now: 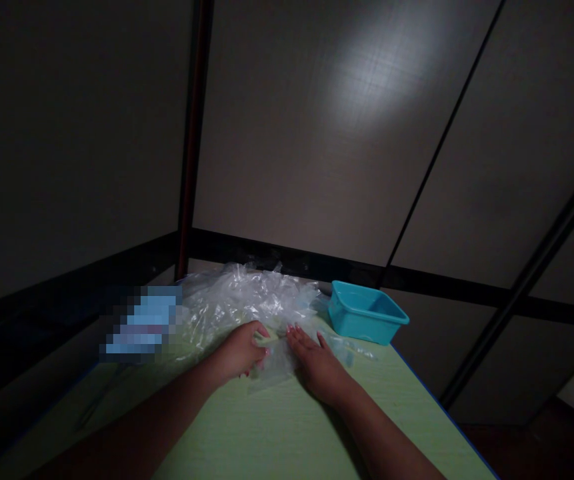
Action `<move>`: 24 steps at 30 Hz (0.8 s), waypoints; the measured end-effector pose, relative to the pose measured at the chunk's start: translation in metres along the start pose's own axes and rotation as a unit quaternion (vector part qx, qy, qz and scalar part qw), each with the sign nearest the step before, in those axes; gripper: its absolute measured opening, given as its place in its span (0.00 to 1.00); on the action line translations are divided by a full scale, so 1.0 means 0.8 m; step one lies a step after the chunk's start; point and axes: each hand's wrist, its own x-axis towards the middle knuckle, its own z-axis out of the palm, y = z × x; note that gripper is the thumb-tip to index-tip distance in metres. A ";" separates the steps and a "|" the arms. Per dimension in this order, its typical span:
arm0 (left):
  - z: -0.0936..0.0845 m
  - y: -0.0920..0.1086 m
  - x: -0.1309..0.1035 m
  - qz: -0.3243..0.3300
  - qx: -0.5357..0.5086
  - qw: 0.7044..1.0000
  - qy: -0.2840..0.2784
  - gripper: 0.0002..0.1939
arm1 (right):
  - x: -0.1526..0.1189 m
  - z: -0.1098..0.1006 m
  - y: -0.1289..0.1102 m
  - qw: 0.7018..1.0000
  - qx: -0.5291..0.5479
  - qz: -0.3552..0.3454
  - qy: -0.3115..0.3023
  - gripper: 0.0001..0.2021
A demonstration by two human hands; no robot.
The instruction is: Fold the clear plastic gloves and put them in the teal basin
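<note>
Green table point(267, 437): spreading beneath bags, basket and hands.
Heap of clear plastic bags point(247, 293): lying just beyond both hands, stretching left to right.
Teal plastic basket point(367, 325): standing upright to the right of the heap, near the table's edge.
Flat clear plastic bag point(274, 368): lying between the hands, touching both; hiding its long axis under fingers.
Right hand point(317, 360): resting flat on its right side, keeping fingers close together.
Left hand point(244, 350): curling at its left side, bowing thumb from forefinger; hiding any pinch, cannot tell.
</note>
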 end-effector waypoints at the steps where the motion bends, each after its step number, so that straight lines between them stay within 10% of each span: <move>1: 0.000 0.000 0.000 0.002 0.005 1.000 0.004 0.11 | 0.000 0.000 0.000 1.000 -0.002 -0.004 0.002 0.40; 24: -0.006 -0.016 0.007 0.080 0.133 0.986 0.062 0.06 | 0.000 -0.004 -0.005 1.000 0.008 -0.018 -0.017 0.38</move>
